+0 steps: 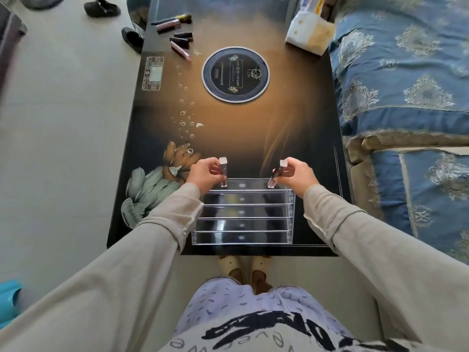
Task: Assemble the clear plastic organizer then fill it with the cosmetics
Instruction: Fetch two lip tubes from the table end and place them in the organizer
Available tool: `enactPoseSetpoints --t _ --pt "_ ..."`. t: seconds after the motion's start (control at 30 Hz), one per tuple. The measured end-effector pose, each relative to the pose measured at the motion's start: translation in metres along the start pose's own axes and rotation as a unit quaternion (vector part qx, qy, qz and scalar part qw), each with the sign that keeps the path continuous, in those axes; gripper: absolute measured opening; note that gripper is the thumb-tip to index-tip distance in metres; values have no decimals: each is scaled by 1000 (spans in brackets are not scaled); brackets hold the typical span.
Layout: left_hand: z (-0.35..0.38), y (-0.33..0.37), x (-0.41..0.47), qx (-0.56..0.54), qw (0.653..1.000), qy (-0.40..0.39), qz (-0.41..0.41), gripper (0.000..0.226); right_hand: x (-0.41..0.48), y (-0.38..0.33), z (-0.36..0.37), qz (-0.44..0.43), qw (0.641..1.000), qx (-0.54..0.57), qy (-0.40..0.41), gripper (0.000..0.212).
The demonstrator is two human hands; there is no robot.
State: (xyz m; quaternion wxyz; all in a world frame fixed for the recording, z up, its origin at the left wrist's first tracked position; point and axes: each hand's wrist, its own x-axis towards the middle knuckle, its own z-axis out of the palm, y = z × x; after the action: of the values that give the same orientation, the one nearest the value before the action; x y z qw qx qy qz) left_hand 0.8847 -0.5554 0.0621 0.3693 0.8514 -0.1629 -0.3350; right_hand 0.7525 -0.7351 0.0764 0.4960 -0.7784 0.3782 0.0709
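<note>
Clear organizer [242, 214] stands assembled — we pinch one lip-gloss tube [223, 172] in the left hand [206, 175], another tube [277, 174] in the right hand [295, 177], upright over the back row, presumably for slotting.

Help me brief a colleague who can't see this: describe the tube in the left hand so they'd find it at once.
Find the dark table, then the clear tiered organizer at its near edge. At the organizer's far left corner, the left hand pinches a pale-capped tube. It stands upright, while the matching tube in the right hand leans.

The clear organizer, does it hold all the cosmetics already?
No, several cosmetic tubes lie at the far left corner of the table, apart from the clear organizer.
</note>
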Motion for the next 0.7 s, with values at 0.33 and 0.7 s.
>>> enactPoseSetpoints --t 0.33,0.7 --pt "3 -18 2 57 998 6 12 15 3 3 15 -47 995 -89 2 18" --pt "4 -17 -4 49 999 1 16 23 0 1 17 -50 993 -104 5 21"
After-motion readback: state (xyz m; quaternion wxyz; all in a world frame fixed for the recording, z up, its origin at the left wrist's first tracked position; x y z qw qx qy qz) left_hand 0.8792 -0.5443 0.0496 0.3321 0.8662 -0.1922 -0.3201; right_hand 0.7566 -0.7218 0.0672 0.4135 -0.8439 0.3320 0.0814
